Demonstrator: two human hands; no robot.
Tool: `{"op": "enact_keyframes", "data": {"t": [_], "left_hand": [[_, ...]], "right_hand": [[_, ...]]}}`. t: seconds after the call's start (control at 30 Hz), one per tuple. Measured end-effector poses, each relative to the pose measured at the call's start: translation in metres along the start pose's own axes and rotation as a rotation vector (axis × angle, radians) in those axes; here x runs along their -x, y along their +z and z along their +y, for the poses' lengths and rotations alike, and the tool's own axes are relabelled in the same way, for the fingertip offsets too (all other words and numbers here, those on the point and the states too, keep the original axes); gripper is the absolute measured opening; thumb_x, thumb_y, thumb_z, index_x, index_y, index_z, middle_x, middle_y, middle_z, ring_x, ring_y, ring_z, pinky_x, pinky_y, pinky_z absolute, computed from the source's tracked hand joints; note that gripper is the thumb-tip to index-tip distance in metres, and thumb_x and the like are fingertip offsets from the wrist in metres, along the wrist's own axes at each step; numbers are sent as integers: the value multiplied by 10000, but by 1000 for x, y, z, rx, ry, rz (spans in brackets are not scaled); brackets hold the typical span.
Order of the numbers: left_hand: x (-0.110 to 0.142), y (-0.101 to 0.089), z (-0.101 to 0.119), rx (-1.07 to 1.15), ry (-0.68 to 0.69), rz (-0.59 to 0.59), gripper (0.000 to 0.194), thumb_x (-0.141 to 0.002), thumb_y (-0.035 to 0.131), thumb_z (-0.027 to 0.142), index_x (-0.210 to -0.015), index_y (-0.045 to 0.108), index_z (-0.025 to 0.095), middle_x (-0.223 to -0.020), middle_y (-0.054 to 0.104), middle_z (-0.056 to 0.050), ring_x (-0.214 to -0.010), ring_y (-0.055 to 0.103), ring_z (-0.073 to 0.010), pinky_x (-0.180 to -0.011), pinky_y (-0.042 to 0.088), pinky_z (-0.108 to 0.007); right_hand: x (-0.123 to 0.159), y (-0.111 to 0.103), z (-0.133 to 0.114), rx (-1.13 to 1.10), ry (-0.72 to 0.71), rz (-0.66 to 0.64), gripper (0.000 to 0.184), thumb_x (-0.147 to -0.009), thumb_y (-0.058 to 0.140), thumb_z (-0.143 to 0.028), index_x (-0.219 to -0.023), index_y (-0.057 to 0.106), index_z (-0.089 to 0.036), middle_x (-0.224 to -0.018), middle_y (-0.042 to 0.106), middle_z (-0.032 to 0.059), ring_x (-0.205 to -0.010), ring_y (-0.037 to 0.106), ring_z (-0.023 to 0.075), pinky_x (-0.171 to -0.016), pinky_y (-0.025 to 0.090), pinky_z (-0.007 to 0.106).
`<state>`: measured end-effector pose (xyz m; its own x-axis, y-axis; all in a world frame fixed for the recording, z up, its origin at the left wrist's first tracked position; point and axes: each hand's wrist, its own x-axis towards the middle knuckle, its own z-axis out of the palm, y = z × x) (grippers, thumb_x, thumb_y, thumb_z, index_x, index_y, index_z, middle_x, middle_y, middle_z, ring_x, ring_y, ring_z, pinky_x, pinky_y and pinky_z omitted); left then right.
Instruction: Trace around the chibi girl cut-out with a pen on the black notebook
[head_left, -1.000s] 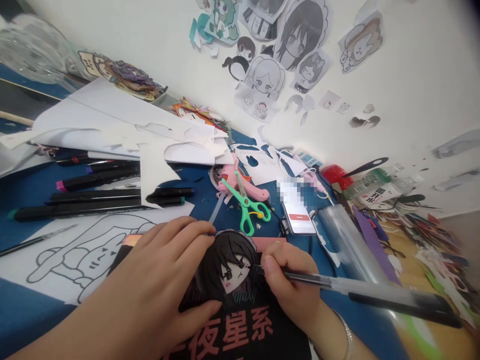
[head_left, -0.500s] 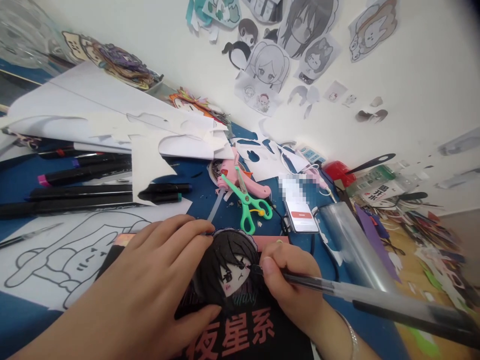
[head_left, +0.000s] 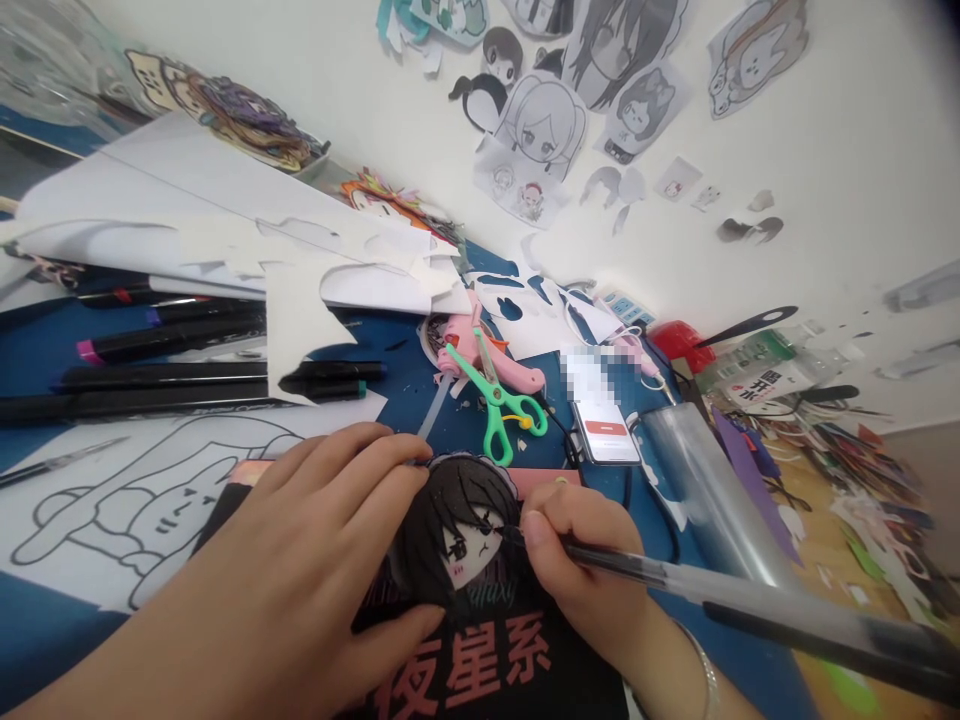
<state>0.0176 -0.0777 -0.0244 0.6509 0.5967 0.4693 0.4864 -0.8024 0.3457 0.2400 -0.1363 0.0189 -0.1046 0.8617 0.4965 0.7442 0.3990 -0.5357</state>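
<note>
While the cutout [head_left: 466, 495] is steadied on the black surface [head_left: 574, 670] by the left hand [head_left: 300, 545] – thumb and fingers apart – the pen [head_left: 697, 583] is pinched in the right hand [head_left: 589, 560] at the cutout's three o'clock.

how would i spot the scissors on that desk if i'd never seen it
On the blue desk, look just beyond the black book under the two hands. The scissors lie open there, blades over the pink glue gun, left of the lit phone. Their bright green handles, with a small yellow piece between them, set them apart.
</note>
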Motion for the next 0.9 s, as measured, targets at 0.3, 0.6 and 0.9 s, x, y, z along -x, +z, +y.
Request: {"op": "enact_keyframes", "data": {"t": [0.3, 0.6, 0.9], "left_hand": [[4, -2, 3, 0, 0, -5, 541, -796, 636, 317, -1315, 498, 245, -1328, 661, -109, -1257, 567, -414, -1019, 494, -590], [0, -2, 3, -4, 4, -14, 505, -797, 628, 310, -1280, 498, 239, -1322, 653, -121, -1261, 543, -415, -1004, 483, -611], [1, 0, 2, -3, 8, 4, 548, -778, 650, 311, -1300, 504, 228, -1327, 656, -112, -1264, 552, -414, -1026, 465, -583]], "right_hand": [[1, 0, 0, -5, -23, 12, 362, -884, 512, -73, -627, 326, -248, -516, 540, -47, -448, 554, 110, -451, 438, 212], [-1, 0, 1, 31, -24, 9, 380, -899, 511, -81, -617, 322, -252, -516, 561, -40, -455, 573, 114, -454, 450, 219], [0, 0, 0, 0, -28, 19, 363, -875, 522, -64, -626, 334, -250, -532, 570, -40, -459, 569, 115, -456, 450, 220]]}}
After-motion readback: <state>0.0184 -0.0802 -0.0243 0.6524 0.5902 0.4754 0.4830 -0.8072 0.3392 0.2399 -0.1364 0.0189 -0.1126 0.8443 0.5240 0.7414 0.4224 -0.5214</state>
